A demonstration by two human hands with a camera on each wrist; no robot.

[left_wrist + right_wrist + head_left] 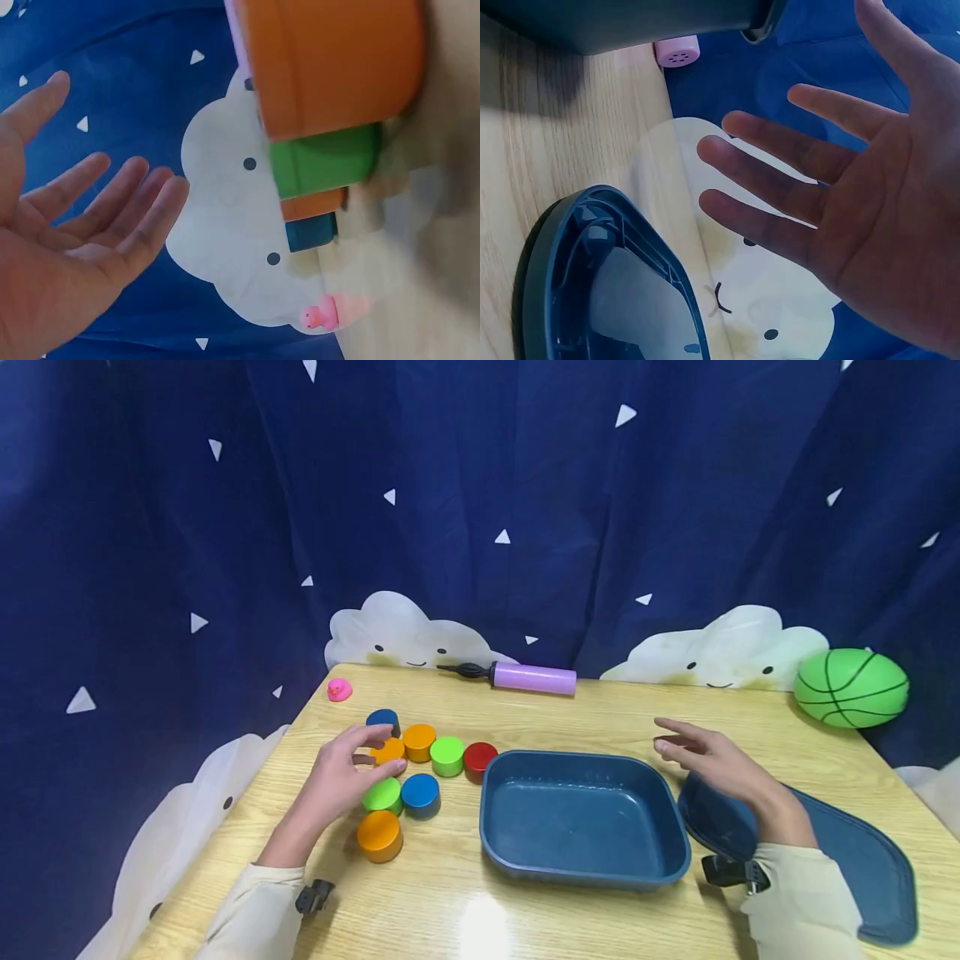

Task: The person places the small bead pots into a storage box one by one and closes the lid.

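Observation:
My left hand (339, 783) hovers over the left group of short round blocks, fingers loosely bent and holding nothing. Beneath and around it are a green block (382, 797), an orange block (388, 749) partly behind the fingers, and a back blue block (383, 719). Nearer me sit another blue block (422, 795) and an orange one (380, 836). A third orange block (419, 742), a second green block (447, 756) and a red block (481, 762) run toward the dark blue tub (585, 827). My right hand (726, 770), its palm bare in the right wrist view, floats above the blue lid (855, 852).
At the back of the wooden table (450, 910) lies a purple hand pump (534, 678) with a black nozzle. A pink rubber duck (340, 690) sits at the far left corner, a green ball (851, 687) at the far right. Behind hangs a dark blue curtain (450, 460).

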